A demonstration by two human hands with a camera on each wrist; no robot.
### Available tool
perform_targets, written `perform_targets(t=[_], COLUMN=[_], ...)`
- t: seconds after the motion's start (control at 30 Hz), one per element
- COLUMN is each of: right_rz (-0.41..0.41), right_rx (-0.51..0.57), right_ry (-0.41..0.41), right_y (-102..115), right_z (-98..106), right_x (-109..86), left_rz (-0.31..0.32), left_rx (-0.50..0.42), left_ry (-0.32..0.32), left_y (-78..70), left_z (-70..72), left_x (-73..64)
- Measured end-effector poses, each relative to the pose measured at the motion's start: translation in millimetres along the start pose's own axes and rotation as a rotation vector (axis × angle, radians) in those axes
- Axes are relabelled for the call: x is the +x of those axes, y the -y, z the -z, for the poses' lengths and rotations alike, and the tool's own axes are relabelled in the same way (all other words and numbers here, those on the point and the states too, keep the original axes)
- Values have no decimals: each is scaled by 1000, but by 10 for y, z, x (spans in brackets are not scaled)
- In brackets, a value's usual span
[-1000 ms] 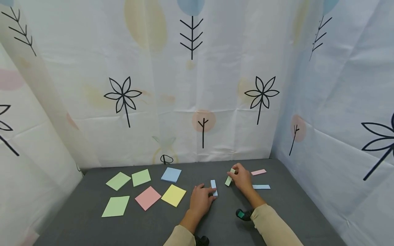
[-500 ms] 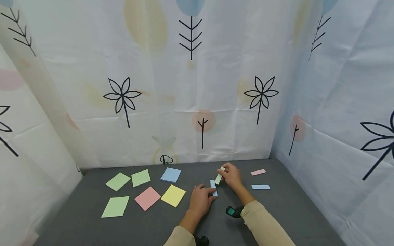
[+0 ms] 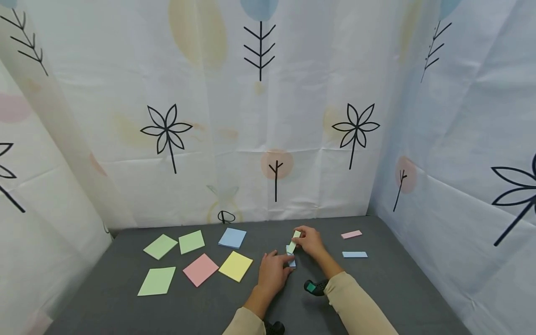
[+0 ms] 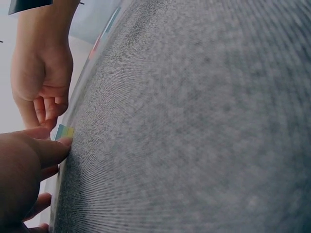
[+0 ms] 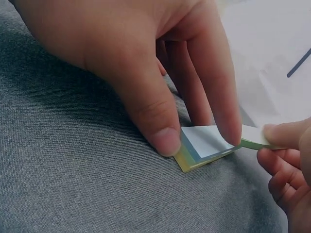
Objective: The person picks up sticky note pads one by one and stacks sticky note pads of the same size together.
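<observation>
In the head view my left hand holds a small stack of narrow sticky-note pads on the table, blue on top. The right wrist view shows thumb and finger at opposite sides of this stack, with a yellow layer beneath the blue. My right hand pinches a narrow green sticky-note pad, tilted over the stack's far end. Close up, the green pad meets the stack beside the left hand's finger; whether it lies flat on it I cannot tell.
Square sticky-note pads lie to the left: several green, one pink, one yellow, one blue. A narrow pink pad and a narrow blue pad lie right. Printed cloth borders the grey table.
My right hand has carried the narrow green pad leftward, then slightly nearer, onto or just above the far end of the stack. The left hand has stayed in place.
</observation>
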State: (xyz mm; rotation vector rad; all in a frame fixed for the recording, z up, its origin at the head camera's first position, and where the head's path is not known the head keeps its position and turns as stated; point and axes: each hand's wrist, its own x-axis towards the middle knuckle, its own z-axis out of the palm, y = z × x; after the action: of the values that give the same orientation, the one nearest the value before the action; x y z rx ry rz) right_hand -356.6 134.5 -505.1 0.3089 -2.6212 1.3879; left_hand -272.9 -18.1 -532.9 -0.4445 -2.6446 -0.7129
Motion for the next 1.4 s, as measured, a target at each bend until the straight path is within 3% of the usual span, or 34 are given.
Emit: perform_targets(t=[0.3,0.63,1.4], right_rz=[-43,-3,93], right_rx=[-12,-42,-76], right_ry=[34,49,208], right_y=[-27,-21,-28], right_z=[-16,-23,27], right_x=[-3,-10,-90], left_rz=[-3,-10,-10], left_rx=[-3,-35,8], left_ry=[4,-22,-47], left_y=[-1,1,-29], left_z=[12,-1,-28], left_x=[-9,-2,-9])
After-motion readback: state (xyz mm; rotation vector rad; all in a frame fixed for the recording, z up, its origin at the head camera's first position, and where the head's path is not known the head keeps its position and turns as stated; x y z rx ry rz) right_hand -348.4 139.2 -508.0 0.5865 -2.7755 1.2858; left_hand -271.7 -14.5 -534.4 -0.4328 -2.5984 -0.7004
